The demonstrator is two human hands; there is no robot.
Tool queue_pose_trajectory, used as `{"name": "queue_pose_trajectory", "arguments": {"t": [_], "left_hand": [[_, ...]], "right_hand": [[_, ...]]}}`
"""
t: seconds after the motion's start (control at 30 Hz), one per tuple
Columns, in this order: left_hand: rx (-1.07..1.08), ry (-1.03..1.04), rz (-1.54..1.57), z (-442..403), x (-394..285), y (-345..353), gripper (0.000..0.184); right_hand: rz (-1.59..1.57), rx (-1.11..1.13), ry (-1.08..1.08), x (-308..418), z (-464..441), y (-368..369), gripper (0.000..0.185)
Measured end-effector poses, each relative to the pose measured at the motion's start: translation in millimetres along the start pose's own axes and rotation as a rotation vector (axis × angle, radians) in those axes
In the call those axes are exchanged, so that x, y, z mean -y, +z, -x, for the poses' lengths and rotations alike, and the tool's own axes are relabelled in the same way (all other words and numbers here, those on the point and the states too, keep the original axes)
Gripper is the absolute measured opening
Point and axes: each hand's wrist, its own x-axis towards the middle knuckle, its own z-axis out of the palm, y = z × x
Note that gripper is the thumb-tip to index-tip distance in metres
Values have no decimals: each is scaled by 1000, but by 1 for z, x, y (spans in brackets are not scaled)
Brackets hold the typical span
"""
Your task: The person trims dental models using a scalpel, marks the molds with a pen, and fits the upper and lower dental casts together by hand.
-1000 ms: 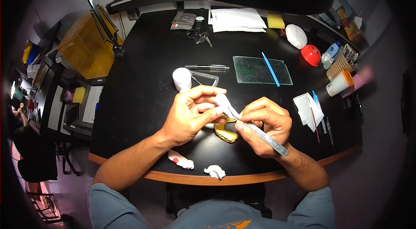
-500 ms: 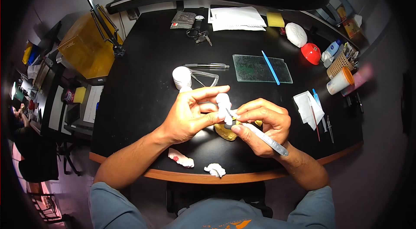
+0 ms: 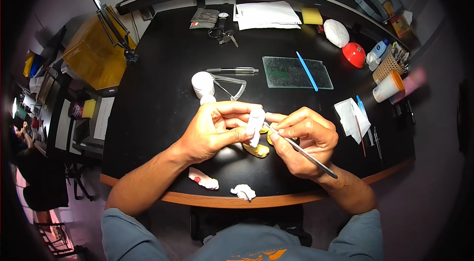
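Observation:
Pinched between the fingers and thumb of my left hand (image 3: 215, 128) is a long white plaster-like piece (image 3: 256, 122), held up above the desk. My right hand (image 3: 308, 140) is closed in a pen grip on a slim, flat-handled metal tool like a scalpel (image 3: 316, 161). Its tip is close to the right side of the white piece; whether it touches, I cannot tell. Under the hands lie yellow, cast-like pieces (image 3: 256, 150), partly hidden by them. Nearer the desk edge are a pinkish-white lump with a red spot (image 3: 203, 179) and a crumpled white scrap (image 3: 243, 192).
Beyond my left hand stand a white jar (image 3: 202, 85), a caliper-like gauge (image 3: 232, 87) and a pen (image 3: 232, 70). A glass slab (image 3: 281, 73) carries a blue stick (image 3: 307, 71). On the right lie a tissue (image 3: 351, 115) with slender tools and an orange-rimmed cup (image 3: 386, 89).
The white piece has turned to stand more upright in my left hand. My right hand has shifted slightly right, and its tool has rolled so the handle shows its narrow edge.

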Motion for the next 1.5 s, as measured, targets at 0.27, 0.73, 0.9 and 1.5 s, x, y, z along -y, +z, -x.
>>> {"name": "queue_pose_trajectory", "arguments": {"t": [0.27, 0.73, 0.9, 1.5], "left_hand": [[-4, 7, -10, 0, -3, 5, 54], [17, 2, -25, 1, 0, 0, 54], [18, -10, -12, 1, -1, 0, 54], [14, -24, 35, -1, 0, 2, 52]], "right_hand": [[32, 11, 20, 1, 1, 1, 11], [55, 67, 8, 0, 0, -4, 13], [61, 81, 0, 2, -1, -5, 13], [88, 59, -13, -1, 2, -2, 13]]}}
